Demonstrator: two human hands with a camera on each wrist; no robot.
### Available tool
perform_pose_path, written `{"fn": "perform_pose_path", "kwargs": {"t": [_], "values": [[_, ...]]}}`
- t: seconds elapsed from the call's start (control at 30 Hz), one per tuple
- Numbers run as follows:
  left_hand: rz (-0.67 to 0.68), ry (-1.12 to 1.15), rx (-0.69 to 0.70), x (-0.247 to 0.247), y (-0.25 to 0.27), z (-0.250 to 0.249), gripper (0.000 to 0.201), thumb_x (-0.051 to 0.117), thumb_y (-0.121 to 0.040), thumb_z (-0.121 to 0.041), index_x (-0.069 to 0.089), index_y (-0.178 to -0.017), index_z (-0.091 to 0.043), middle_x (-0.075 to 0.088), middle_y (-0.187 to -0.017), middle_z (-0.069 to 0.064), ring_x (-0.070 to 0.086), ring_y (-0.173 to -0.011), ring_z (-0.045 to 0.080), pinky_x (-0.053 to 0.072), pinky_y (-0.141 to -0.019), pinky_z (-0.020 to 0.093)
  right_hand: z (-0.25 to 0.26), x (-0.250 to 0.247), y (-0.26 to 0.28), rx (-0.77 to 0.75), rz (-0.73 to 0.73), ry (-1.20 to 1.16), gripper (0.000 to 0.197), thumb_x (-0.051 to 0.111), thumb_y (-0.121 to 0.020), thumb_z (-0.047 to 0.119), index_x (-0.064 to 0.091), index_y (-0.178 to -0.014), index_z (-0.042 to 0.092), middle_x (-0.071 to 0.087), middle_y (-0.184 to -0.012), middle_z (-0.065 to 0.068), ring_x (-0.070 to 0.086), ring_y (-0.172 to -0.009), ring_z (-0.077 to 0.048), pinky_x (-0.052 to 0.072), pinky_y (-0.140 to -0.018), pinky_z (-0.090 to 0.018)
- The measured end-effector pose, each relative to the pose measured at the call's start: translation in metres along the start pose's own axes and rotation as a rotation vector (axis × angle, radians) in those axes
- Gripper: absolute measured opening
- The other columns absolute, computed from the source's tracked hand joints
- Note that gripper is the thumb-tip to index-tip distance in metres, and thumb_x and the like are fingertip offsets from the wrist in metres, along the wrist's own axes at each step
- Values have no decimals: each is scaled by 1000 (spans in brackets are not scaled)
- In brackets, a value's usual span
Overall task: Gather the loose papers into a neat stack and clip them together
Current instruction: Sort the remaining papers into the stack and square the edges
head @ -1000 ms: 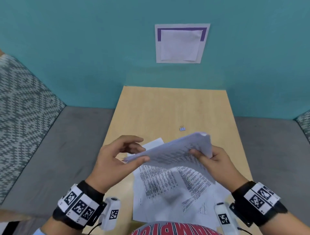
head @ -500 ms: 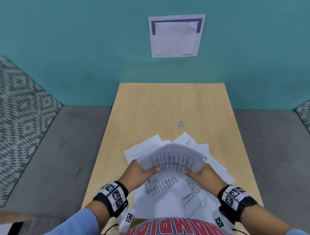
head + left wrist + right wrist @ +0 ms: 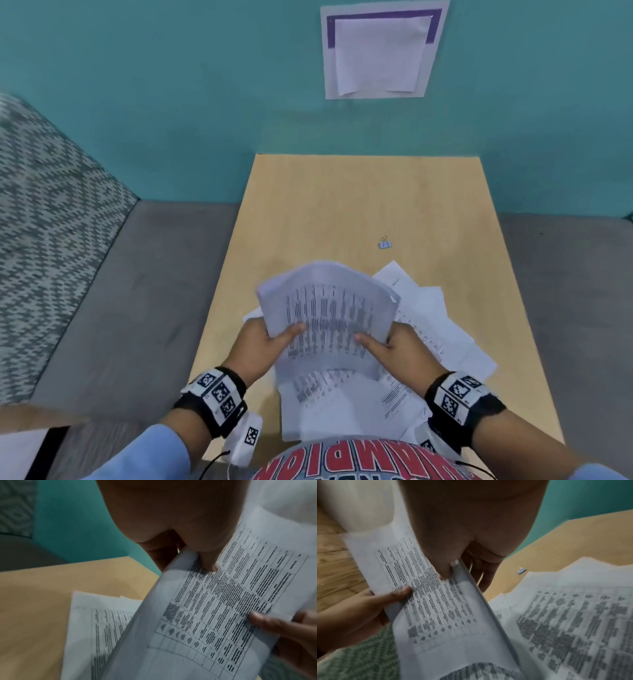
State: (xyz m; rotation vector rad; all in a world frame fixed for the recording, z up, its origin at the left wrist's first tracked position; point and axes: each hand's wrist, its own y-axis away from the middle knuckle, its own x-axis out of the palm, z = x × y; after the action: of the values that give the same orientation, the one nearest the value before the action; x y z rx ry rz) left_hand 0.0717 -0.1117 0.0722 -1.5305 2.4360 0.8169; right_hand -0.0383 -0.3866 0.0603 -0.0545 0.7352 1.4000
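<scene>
Both hands, left hand (image 3: 260, 346) and right hand (image 3: 400, 349), grip the stack of papers (image 3: 329, 308), fingers curled around its edges. Loose sheets (image 3: 442, 329) lie beneath on the desk (image 3: 342, 205); binder clip (image 3: 385, 243) sits apart.

We hold a bundle of papers (image 3: 329, 308), thin matt white paper w/ dark printed tables; loose sheets (image 3: 442, 335) under it look the same. Table (image 3: 342, 212) is smooth pale wood-look laminate, matt. Binder clip (image 3: 385, 243): pale blue body, thin wire handles. Wall (image 3: 171, 102) is flat matt teal.

Office nook, wooden desk (image 3: 342, 205), teal wall (image 3: 171, 102), carpet (image 3: 120, 291)
</scene>
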Motion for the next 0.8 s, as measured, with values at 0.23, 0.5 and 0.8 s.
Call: {"fn": "perform_pose_path", "kwargs": {"t": [0.23, 0.5, 0.8], "values": [[-350, 263, -78, -89, 10, 17, 23, 88, -86, -39, 84, -98, -20, 85, -107, 5, 80, -103, 27, 63, -94, 56, -29, 51, -42, 203, 8, 408, 94, 72, -73, 73, 47, -143, 14, 51, -138, -7, 59, -123, -26, 53, -100, -41], [-467, 190, -72, -134, 31, 60, 13, 83, -91, -13, 79, -94, -25, 81, -79, -27, 76, -88, -9, 59, -66, 9, -35, 95, -74, 294, 4, 545, 104, 83, -64, 67, 42, -141, 9, 54, -136, -10, 60, -123, -29, 54, -97, -44], [-392, 192, -143, -126, 24, 69, 7, 86, -89, -18, 82, -92, -22, 85, -89, -9, 82, -88, 11, 64, -70, 23, -25, 117, -77, 419, -128, 314, 81, 93, -68, 23, 45, -128, 0, 59, -121, -20, 63, -108, -35, 59, -87, -42]]}}
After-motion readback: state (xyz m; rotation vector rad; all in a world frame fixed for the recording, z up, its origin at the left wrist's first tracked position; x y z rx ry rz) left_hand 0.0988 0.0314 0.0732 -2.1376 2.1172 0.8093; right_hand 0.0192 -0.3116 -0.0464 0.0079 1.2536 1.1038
